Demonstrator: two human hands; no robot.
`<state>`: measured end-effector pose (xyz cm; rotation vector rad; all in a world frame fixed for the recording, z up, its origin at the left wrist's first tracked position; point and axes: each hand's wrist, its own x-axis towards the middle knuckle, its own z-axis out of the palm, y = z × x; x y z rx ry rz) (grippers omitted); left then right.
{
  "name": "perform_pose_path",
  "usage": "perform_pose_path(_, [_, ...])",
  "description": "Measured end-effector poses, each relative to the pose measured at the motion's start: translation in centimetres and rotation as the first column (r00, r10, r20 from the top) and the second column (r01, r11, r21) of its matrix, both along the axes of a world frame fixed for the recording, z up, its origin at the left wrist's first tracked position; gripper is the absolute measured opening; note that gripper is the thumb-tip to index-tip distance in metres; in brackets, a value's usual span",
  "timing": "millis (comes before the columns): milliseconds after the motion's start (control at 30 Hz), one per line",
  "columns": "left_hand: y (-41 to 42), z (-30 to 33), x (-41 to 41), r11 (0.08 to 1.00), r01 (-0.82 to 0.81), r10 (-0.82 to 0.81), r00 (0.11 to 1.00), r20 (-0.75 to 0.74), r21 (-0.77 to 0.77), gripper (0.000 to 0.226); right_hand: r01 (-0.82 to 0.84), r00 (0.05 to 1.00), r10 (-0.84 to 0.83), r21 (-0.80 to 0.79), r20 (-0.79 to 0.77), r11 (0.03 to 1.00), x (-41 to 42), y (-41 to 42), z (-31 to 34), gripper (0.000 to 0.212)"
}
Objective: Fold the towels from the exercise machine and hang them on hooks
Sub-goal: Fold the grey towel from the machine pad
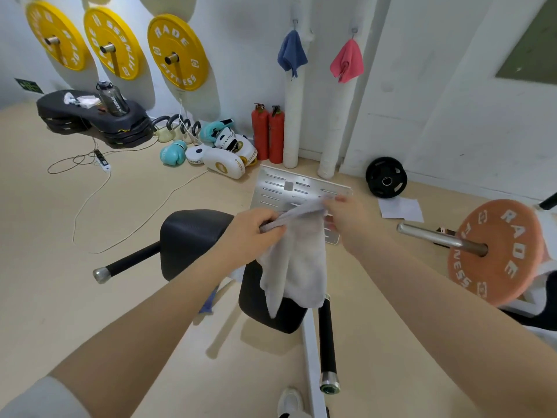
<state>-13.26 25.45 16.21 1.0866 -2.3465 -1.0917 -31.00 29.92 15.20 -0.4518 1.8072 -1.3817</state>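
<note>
A white towel (297, 260) hangs folded in front of me, over the black pads (193, 236) of the exercise machine. My left hand (250, 233) grips its top edge on the left. My right hand (346, 215) pinches the same edge on the right, so the edge is stretched between both hands. On the far wall a blue towel (291, 54) hangs from one hook (295, 23) and a pink towel (346, 62) from a second hook (354, 31). A bit of blue cloth (208, 306) shows under my left forearm.
A metal footplate (283, 185) lies beyond my hands. An orange weight plate (500, 251) on a bar is at the right. Two red extinguishers (268, 134), boxing gloves (223, 152), cables and a power strip (102, 159) lie along the wall and floor. Yellow plates (177, 52) hang on the wall.
</note>
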Motion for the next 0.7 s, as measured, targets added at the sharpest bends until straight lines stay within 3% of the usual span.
perform_pose_path(67, [-0.6, 0.1, -0.7, 0.997, 0.032, -0.031, 0.999, -0.020, 0.069, 0.019, -0.209, 0.920, 0.178, -0.052, -0.349, 0.977, 0.5, 0.4, 0.0, 0.043])
perform_pose_path(167, [-0.8, 0.8, -1.5, 0.986, 0.014, 0.002, 0.995, -0.097, 0.166, 0.020, -0.601, 0.727, 0.432, -0.189, -0.534, 0.777, 2.3, 1.1, 1.4, 0.036])
perform_pose_path(300, [-1.2, 1.9, -1.2, 0.918, -0.006, 0.121, 0.956, -0.266, 0.397, 0.019, -0.687, 0.506, 0.374, -0.101, -0.777, 0.720, 2.7, 0.6, 1.9, 0.024])
perform_pose_path(400, [-1.6, 2.2, -0.7, 0.767, 0.068, 0.209, 0.913, -0.349, 0.638, 0.018, -0.697, 0.433, 0.389, -0.028, -0.813, 0.716, 2.7, -0.1, 1.8, 0.028])
perform_pose_path(467, [-1.8, 2.1, -0.4, 0.687, 0.128, 0.253, 0.880, -0.401, 0.716, 0.017, -0.664, 0.420, 0.402, 0.026, -0.814, 0.747, 2.6, -0.6, 1.7, 0.028])
perform_pose_path(567, [-2.2, 1.2, -0.1, 0.571, 0.228, 0.361, 0.793, -0.490, 0.789, 0.041, -0.558, 0.529, 0.347, -0.009, -0.774, 0.830, 2.3, -0.9, 1.8, 0.018])
perform_pose_path(633, [-2.4, 0.5, 0.1, 0.587, 0.223, 0.353, 0.795, -0.494, 0.778, 0.045, -0.505, 0.590, 0.308, -0.044, -0.746, 0.862, 2.3, -1.0, 2.0, 0.014])
perform_pose_path(700, [-2.5, 0.3, 0.2, 0.619, 0.193, 0.307, 0.833, -0.461, 0.761, 0.033, -0.534, 0.588, 0.351, -0.024, -0.729, 0.845, 2.6, -1.0, 2.0, 0.011])
